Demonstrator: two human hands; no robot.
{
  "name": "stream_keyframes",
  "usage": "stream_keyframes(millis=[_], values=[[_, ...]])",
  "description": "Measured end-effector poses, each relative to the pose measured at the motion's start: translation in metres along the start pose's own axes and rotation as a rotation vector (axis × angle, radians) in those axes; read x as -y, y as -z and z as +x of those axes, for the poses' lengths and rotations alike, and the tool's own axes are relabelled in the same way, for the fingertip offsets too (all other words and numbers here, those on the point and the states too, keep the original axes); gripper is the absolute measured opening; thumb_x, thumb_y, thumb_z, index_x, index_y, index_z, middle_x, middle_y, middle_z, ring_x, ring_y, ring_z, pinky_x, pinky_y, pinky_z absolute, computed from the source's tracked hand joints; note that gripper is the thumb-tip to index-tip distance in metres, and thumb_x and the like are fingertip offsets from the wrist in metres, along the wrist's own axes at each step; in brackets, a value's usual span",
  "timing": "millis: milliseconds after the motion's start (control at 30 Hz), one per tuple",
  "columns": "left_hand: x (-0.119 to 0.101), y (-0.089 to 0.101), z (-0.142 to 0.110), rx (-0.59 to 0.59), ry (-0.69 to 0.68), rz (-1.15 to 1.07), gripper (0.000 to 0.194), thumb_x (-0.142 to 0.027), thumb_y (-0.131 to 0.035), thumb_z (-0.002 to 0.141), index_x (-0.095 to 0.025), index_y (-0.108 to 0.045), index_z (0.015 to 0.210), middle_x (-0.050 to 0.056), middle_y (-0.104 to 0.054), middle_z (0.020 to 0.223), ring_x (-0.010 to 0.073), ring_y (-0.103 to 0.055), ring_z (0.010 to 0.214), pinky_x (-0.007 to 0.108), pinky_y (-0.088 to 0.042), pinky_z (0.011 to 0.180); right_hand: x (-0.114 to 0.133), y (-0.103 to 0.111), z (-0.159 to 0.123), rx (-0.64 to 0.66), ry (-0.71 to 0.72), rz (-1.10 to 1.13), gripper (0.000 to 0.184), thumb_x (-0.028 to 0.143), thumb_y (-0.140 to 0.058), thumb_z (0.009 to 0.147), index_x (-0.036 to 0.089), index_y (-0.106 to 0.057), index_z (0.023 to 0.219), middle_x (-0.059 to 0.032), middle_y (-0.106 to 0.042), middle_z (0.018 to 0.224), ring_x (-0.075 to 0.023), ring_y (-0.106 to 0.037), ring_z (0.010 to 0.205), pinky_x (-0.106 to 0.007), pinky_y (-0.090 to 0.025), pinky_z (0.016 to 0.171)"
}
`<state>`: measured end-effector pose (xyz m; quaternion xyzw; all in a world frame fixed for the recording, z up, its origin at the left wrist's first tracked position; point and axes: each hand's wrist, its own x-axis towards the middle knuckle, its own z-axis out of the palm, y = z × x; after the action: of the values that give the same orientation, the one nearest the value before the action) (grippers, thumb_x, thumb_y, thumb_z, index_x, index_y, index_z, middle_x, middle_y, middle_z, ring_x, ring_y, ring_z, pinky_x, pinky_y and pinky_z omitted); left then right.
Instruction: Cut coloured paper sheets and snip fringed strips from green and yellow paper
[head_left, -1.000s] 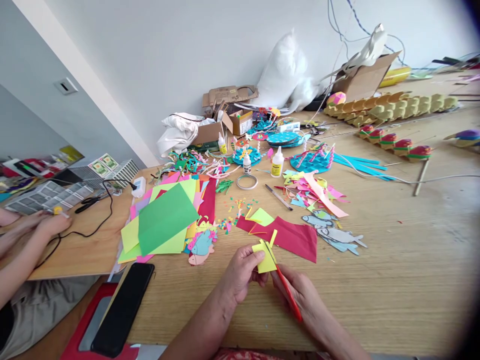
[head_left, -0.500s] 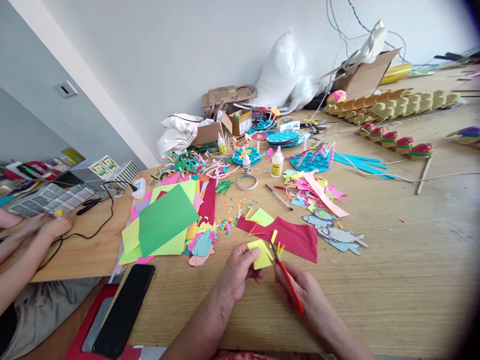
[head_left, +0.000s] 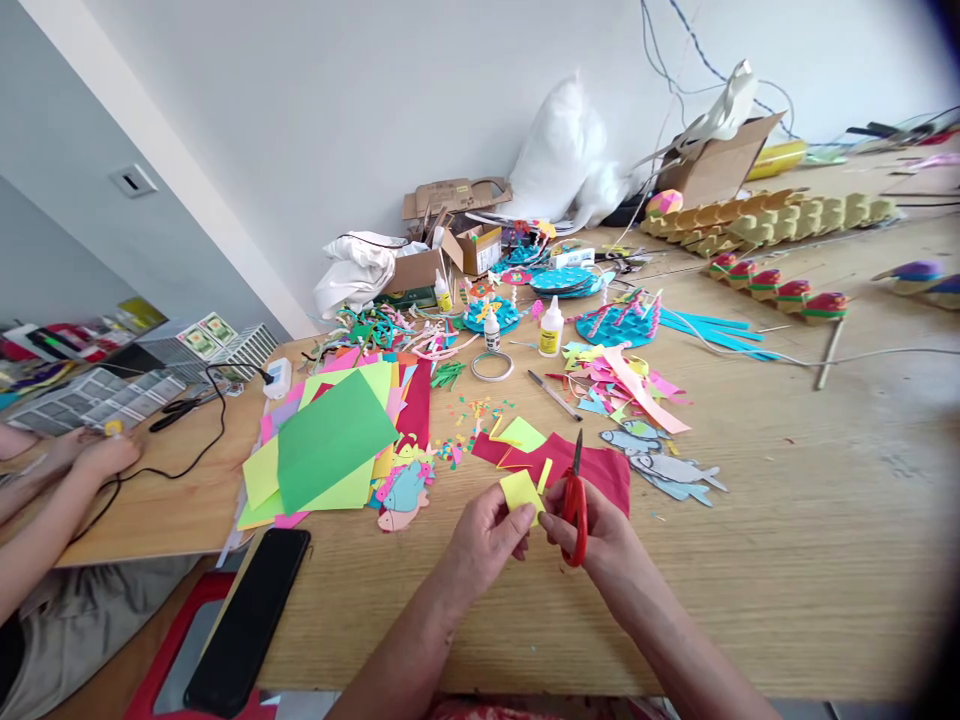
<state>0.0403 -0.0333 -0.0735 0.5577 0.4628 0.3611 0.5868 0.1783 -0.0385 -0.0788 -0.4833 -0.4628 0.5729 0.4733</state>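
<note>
My left hand (head_left: 491,540) pinches a small piece of yellow paper (head_left: 520,492) between thumb and fingers. Close beside it, my right hand (head_left: 592,525) holds red-handled scissors (head_left: 575,505), their blades pointing up and away from the paper. The right fingertips come up to the paper's right edge; whether they grip it I cannot make out. A thin yellow strip (head_left: 545,474) lies just beyond the hands on a dark red sheet (head_left: 592,465). On that same sheet rests a lime-green paper piece (head_left: 523,434).
Coloured sheets (head_left: 330,435) are stacked to the left, with fish cutouts (head_left: 405,490) beside them. More fish cutouts (head_left: 671,465) and paper scraps (head_left: 615,380) lie right. A glue bottle (head_left: 550,328) stands behind. A black phone (head_left: 247,620) is front left; another person's hands (head_left: 97,455) are farther left.
The scissors have turned from touching the paper's edge to pointing upward in my right hand. My right fingertips have moved in to the paper, and the left hand has tilted it.
</note>
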Motion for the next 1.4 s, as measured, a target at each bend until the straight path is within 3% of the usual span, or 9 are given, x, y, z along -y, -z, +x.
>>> stream_keyframes(millis=[100, 267, 367, 500, 967, 1200, 1400], values=[[0.001, -0.001, -0.001, -0.001, 0.023, -0.022, 0.026, -0.038, -0.051, 0.075, -0.012, -0.053, 0.080, -0.003, -0.045, 0.054, 0.0075, -0.044, 0.047, 0.019, -0.039, 0.045, 0.007, -0.001, -0.002, 0.040, -0.009, -0.053, 0.029, 0.037, -0.063, 0.064, 0.020, -0.042, 0.074, 0.0056, -0.044, 0.062, -0.0100, -0.042, 0.052, -0.020, -0.035, 0.043], [-0.010, 0.006, -0.002, -0.117, 0.024, -0.109, 0.017, -0.031, -0.051, 0.073, -0.014, -0.050, 0.070, -0.002, -0.048, 0.054, 0.0079, -0.044, 0.048, 0.020, -0.039, 0.047, 0.007, 0.003, -0.013, 0.175, 0.041, -0.332, 0.021, 0.039, -0.049, 0.076, 0.020, -0.042, 0.070, 0.0050, -0.042, 0.059, -0.0114, -0.042, 0.054, -0.022, -0.035, 0.048], [-0.020, 0.012, -0.004, -0.186, 0.001, -0.161, 0.016, -0.029, -0.052, 0.073, -0.014, -0.050, 0.070, -0.002, -0.049, 0.057, 0.0082, -0.045, 0.051, 0.020, -0.040, 0.048, 0.006, 0.004, -0.023, 0.252, 0.057, -0.506, 0.025, 0.038, -0.039, 0.081, 0.020, -0.040, 0.064, 0.0048, -0.040, 0.056, -0.0117, -0.041, 0.053, -0.022, -0.033, 0.049], [-0.027, 0.013, -0.003, -0.192, -0.033, -0.162, 0.018, -0.029, -0.052, 0.073, -0.014, -0.049, 0.065, -0.002, -0.048, 0.055, 0.0076, -0.044, 0.049, 0.020, -0.039, 0.047, 0.008, 0.000, -0.030, 0.296, 0.045, -0.605, 0.029, 0.038, -0.033, 0.082, 0.021, -0.035, 0.059, 0.0053, -0.038, 0.052, -0.0112, -0.038, 0.050, -0.022, -0.030, 0.048], [-0.023, 0.010, -0.004, -0.090, 0.030, -0.152, 0.022, -0.035, -0.053, 0.071, -0.014, -0.049, 0.068, -0.002, -0.047, 0.055, 0.0080, -0.044, 0.048, 0.021, -0.041, 0.046, 0.008, -0.001, -0.027, 0.276, 0.087, -0.621, 0.029, 0.038, -0.036, 0.082, 0.020, -0.038, 0.060, 0.0061, -0.036, 0.052, -0.0102, -0.035, 0.050, -0.021, -0.029, 0.047], [-0.021, 0.007, -0.003, -0.093, 0.063, -0.196, 0.023, -0.036, -0.055, 0.069, -0.014, -0.049, 0.068, -0.002, -0.048, 0.057, 0.0081, -0.045, 0.049, 0.020, -0.040, 0.046, 0.007, -0.001, -0.027, 0.271, 0.055, -0.627, 0.033, 0.042, -0.031, 0.084, 0.020, -0.038, 0.060, 0.0056, -0.037, 0.051, -0.0104, -0.037, 0.048, -0.021, -0.030, 0.045], [-0.022, 0.007, -0.001, -0.088, 0.089, -0.183, 0.021, -0.035, -0.053, 0.069, -0.014, -0.049, 0.066, -0.003, -0.048, 0.055, 0.0073, -0.045, 0.047, 0.020, -0.038, 0.045, 0.005, -0.002, -0.027, 0.210, 0.117, -0.615, 0.037, 0.043, -0.031, 0.083, 0.020, -0.036, 0.055, 0.0051, -0.035, 0.049, -0.0098, -0.033, 0.046, -0.021, -0.028, 0.043]])
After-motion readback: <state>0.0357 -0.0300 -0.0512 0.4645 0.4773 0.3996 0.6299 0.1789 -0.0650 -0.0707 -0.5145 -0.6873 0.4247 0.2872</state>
